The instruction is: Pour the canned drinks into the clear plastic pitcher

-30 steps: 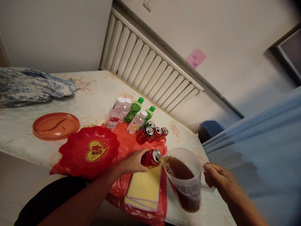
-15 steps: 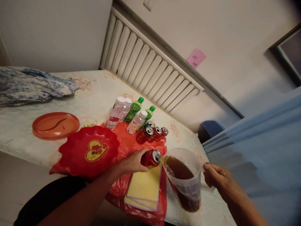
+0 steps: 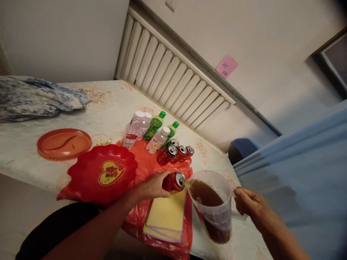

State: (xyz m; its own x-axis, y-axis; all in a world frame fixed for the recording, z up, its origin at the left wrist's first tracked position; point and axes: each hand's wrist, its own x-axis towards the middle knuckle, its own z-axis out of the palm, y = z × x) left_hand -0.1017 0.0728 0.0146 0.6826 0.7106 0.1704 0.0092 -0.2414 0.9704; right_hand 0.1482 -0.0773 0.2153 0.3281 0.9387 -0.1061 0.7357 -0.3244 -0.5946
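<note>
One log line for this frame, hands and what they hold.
left hand: tips can, brown drink runs into jug | right hand: on jug handle | spare cans and bottles behind

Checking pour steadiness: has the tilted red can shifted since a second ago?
No. The red can in the left hand keeps its place over the yellow pad, mouth at the pitcher rim.

Writing on pink note (image 3: 226,66) too small to read; blue patterned cloth (image 3: 38,97) cut off at left edge.
</note>
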